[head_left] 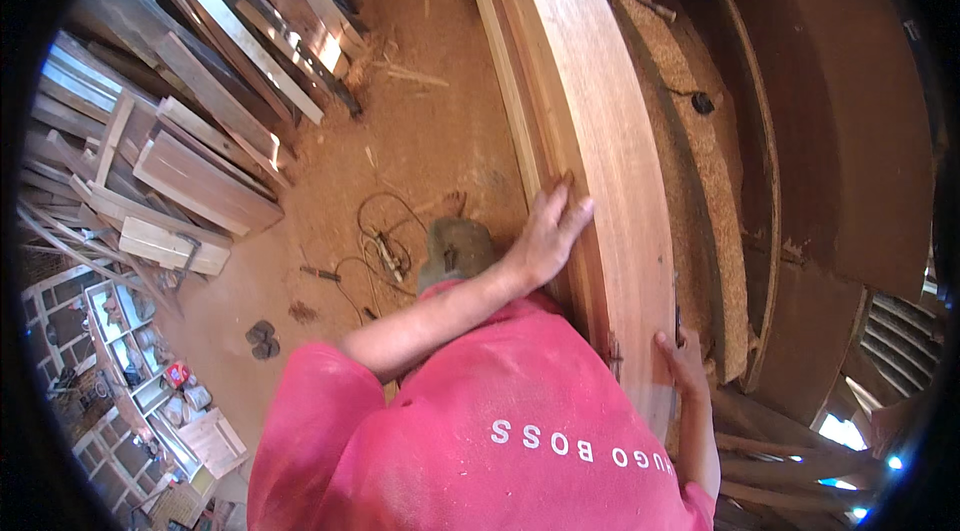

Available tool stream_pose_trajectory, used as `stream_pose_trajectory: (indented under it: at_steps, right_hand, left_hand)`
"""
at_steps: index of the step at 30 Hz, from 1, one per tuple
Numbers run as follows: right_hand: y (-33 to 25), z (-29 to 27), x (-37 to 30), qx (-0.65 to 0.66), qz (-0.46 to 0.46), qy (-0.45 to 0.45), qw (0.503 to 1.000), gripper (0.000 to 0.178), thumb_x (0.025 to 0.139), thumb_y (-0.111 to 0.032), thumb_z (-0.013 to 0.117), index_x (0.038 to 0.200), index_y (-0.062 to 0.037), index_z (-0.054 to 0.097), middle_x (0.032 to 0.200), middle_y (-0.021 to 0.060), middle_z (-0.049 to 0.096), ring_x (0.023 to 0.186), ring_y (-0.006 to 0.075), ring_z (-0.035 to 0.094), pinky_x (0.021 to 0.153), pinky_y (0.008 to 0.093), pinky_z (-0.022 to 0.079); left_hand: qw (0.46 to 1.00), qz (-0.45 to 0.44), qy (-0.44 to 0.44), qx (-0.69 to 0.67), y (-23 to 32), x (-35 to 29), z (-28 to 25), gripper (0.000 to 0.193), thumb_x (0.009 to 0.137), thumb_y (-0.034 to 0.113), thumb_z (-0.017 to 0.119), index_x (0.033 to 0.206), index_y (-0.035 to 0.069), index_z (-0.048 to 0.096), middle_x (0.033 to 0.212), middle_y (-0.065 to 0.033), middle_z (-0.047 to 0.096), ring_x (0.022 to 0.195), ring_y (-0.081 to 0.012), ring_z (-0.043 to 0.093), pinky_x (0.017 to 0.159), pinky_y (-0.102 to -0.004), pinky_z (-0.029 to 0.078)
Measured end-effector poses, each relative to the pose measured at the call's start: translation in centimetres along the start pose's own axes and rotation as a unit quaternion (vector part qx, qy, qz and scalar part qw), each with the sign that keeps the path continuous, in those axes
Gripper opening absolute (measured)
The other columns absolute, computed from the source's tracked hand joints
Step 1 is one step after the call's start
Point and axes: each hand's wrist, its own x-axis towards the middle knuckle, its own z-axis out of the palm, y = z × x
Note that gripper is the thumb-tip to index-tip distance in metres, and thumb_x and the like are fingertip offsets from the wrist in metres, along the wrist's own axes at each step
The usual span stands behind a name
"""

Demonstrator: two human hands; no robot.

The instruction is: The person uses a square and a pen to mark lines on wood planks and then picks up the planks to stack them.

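Observation:
A long, pale reddish-brown plank (630,171) runs from the far middle down to my right side, lying beside several more boards (515,101) on its left. My left hand (548,236) rests against the plank's left edge with its fingers apart and nothing in them. Lower down, at the plank's right edge, is my right hand (686,361). Its thumb touches the plank and its fingers close around a small, thin dark object (677,319), too small to make out.
Sawdust and shavings (720,211) lie in a wooden trough right of the plank. A corded tool (385,253) with a looped cable sits on the dirt floor. Boards (200,176) lean at the left. A shelf unit (140,361) holds tools and containers at the lower left.

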Motion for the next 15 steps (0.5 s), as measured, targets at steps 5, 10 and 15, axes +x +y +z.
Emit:
stream_pose_trajectory:
  at_steps: [5, 10, 15]
  right_hand:
    - [-1.9, 0.5, -2.3, -0.004, -0.014, -0.004, 1.0, 0.068, 0.072, -0.04, 0.088, 0.119, 0.0022, 0.064, 0.106, 0.0077, 0.068, 0.095, 0.0164, 0.063, 0.085, 0.0331, 0.051]
    - [-4.5, 1.8, -3.9, -0.065, -0.047, -0.022, 0.997, 0.098, 0.062, -0.041, 0.095, 0.136, 0.0031, 0.05, 0.127, 0.0146, 0.06, 0.113, 0.0231, 0.058, 0.099, 0.037, 0.046]
    - [-7.3, 2.6, -6.0, -0.173, -0.01, 0.06, 0.983, 0.107, 0.053, -0.047, 0.096, 0.133, 0.0066, 0.05, 0.128, 0.0237, 0.06, 0.122, 0.0312, 0.057, 0.105, 0.0409, 0.043]
  left_hand:
    - [0.993, 0.035, -0.03, -0.11, 1.6, 0.1, 1.0, 0.079, 0.102, 0.052, 0.05, 0.147, -0.01, 0.032, 0.151, -0.028, 0.037, 0.142, -0.0341, 0.036, 0.117, -0.0425, 0.029]
    - [0.981, -0.057, -0.022, -0.182, 3.0, -1.5, -0.1, 0.06, 0.104, 0.046, 0.052, 0.142, 0.0, 0.045, 0.132, -0.014, 0.058, 0.124, -0.0174, 0.051, 0.107, -0.0333, 0.04]
    - [0.945, -0.135, -0.025, -0.297, 4.3, 0.4, -1.5, 0.066, 0.1, 0.056, 0.053, 0.134, -0.001, 0.051, 0.131, -0.0142, 0.059, 0.122, -0.021, 0.056, 0.105, -0.034, 0.044]
